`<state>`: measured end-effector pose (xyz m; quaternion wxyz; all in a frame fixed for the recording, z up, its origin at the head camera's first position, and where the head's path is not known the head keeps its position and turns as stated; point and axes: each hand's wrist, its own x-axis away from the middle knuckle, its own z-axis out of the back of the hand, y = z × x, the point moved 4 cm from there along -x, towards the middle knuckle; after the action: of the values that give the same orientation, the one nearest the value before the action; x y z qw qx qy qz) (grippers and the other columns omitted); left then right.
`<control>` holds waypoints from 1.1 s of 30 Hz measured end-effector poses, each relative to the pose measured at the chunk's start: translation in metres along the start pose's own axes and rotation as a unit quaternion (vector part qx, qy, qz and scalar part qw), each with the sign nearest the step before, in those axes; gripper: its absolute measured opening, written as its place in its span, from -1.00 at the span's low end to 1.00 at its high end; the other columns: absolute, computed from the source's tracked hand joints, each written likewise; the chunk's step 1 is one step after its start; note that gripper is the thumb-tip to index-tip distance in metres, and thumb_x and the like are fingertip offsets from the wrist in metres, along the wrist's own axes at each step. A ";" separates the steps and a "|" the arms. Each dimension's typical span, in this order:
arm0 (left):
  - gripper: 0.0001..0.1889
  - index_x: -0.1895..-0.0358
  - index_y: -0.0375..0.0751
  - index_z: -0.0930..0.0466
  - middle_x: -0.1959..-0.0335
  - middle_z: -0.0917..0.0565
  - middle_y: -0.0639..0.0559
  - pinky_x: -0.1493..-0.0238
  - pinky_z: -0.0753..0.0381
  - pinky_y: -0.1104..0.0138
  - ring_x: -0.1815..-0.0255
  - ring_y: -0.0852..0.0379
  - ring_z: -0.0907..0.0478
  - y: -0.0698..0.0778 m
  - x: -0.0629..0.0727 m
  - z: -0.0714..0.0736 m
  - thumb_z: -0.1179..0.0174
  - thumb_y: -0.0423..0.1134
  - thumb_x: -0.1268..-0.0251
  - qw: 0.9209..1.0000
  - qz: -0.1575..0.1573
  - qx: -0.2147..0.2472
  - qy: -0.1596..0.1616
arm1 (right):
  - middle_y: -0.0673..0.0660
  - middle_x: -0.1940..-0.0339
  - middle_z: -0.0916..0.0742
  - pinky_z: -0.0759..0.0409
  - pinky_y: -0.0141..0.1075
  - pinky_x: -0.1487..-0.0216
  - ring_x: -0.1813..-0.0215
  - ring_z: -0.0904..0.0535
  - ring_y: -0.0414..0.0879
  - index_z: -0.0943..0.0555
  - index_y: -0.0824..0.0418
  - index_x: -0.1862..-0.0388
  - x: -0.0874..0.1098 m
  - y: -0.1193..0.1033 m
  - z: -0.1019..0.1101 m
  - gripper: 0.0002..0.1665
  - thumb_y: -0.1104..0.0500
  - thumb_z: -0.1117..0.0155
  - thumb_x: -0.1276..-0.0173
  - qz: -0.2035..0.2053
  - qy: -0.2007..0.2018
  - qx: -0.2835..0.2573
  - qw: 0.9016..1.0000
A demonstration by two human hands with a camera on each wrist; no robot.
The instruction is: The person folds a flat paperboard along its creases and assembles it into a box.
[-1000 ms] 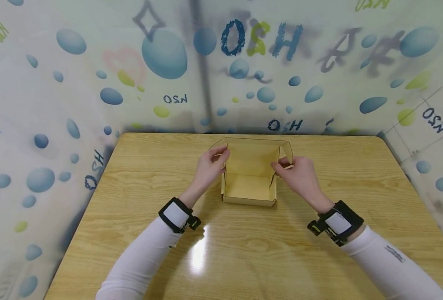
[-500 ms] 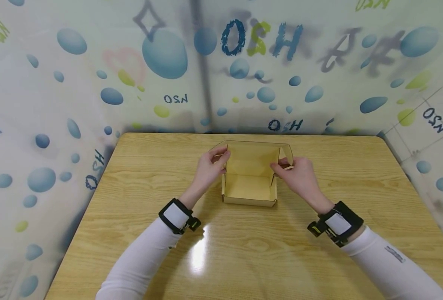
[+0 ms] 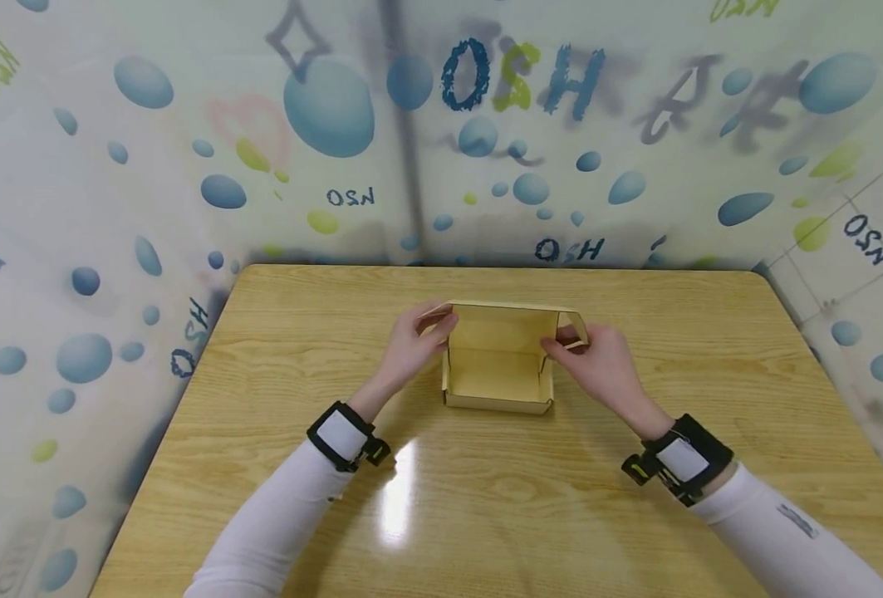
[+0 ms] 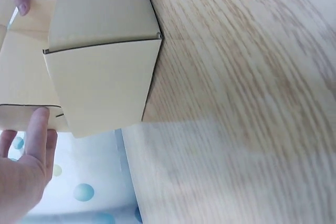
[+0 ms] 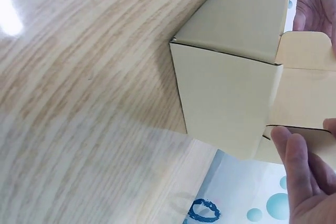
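Note:
A small tan cardboard box (image 3: pixel 497 404) stands on the table, its inside facing me. Its hinged lid (image 3: pixel 504 328) is raised at the back, tilted upward, with side flaps folded in. My left hand (image 3: pixel 411 340) pinches the lid's left side flap between thumb and fingers. At the other end, my right hand (image 3: pixel 598 361) pinches the right side flap, beside a curved front tab (image 3: pixel 577 327). From the left wrist, a finger lies along the flap (image 4: pixel 21 115) next to the box's side wall (image 4: pixel 105 82). Right wrist view: fingertips and thumb hold the lid (image 5: pixel 307 95) edge.
The wooden table (image 3: pixel 516 498) extends around the box, with a bright light reflection in front of it. Behind the table's far edge hangs a printed backdrop (image 3: pixel 411 166) with blue and green drops. Both wrists carry black strapped cameras (image 3: pixel 342 436).
The raised lid's top edge has come down and toward me. Both hands have shifted slightly nearer with it, still gripping its sides. The box base stays in place.

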<state>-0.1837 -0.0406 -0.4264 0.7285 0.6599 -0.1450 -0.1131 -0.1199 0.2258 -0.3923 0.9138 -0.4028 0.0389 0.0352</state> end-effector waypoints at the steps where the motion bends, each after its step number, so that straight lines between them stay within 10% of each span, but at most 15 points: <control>1: -0.54 -0.45 -0.36 -0.46 -0.47 -0.50 -0.32 -0.18 -0.75 0.20 -0.54 -0.18 -0.47 -0.001 0.000 0.000 -0.14 -0.27 -0.62 1.000 -0.001 0.003 -0.005 | 0.35 0.18 -0.87 -0.63 -0.48 0.37 0.22 -0.86 0.19 -0.79 0.36 0.15 0.001 0.001 0.000 -0.72 0.13 -0.38 -0.49 -0.001 -0.002 0.000 1.000; 10: -0.59 -0.39 -0.28 -0.56 -0.43 -0.59 -0.27 -0.10 -0.80 0.22 -0.17 -0.36 -0.69 -0.003 0.005 0.009 -0.21 -0.34 -0.56 0.991 -0.091 -0.083 -0.045 | 0.36 0.09 -0.87 -0.83 -0.23 0.18 0.12 -0.86 0.22 -0.77 0.35 -0.04 0.011 0.009 -0.005 -0.73 0.21 -0.41 -0.47 0.033 -0.010 0.005 0.999; 16: -0.58 -0.39 -0.23 -0.59 -0.38 -0.65 -0.19 -0.39 -0.63 -0.07 -0.43 -0.17 -0.58 -0.004 0.004 0.010 -0.24 -0.33 -0.53 0.986 -0.103 -0.123 -0.048 | 0.39 -0.01 -0.84 -0.83 0.02 0.04 -0.04 -0.81 0.30 -0.74 0.34 -0.14 0.014 0.016 -0.005 -0.65 0.19 -0.42 -0.47 0.031 -0.021 -0.007 0.999; 22: -0.57 -0.40 -0.28 -0.57 -0.39 -0.64 -0.18 -0.48 -0.54 -0.16 -0.49 -0.18 -0.53 -0.004 0.003 0.011 -0.24 -0.32 -0.54 0.986 -0.098 -0.121 -0.052 | 0.31 -0.75 -0.23 -0.27 0.40 -0.58 -0.75 -0.10 0.35 -0.08 0.11 -0.76 0.012 0.027 -0.003 0.24 0.05 -0.62 -0.26 0.014 -0.079 -0.012 0.997; 26: -0.57 -0.40 -0.25 -0.57 -0.41 -0.63 -0.17 -0.49 -0.53 -0.15 -0.51 -0.16 -0.51 -0.005 0.003 0.011 -0.24 -0.33 -0.53 0.987 -0.095 -0.119 -0.053 | 0.20 -0.81 0.27 0.13 0.56 -0.60 -0.80 0.42 0.31 0.40 -0.02 -0.78 0.009 0.036 -0.005 0.75 0.03 -0.78 -0.01 0.037 -0.125 -0.008 0.991; 33: -0.57 -0.40 -0.22 -0.58 -0.42 -0.62 -0.18 -0.50 -0.52 -0.15 -0.53 -0.17 -0.49 -0.005 0.004 0.012 -0.24 -0.34 -0.54 0.987 -0.099 -0.113 -0.056 | 0.22 -0.79 0.35 0.06 0.66 -0.50 -0.78 0.40 0.42 0.45 -0.03 -0.77 0.004 0.046 -0.006 0.91 -0.03 -0.86 0.17 0.081 -0.159 0.005 0.984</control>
<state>-0.1837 -0.0537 -0.4299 0.7745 0.5768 -0.1061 -0.2369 -0.1202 0.2525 -0.4303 0.9045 -0.3829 -0.0738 0.1725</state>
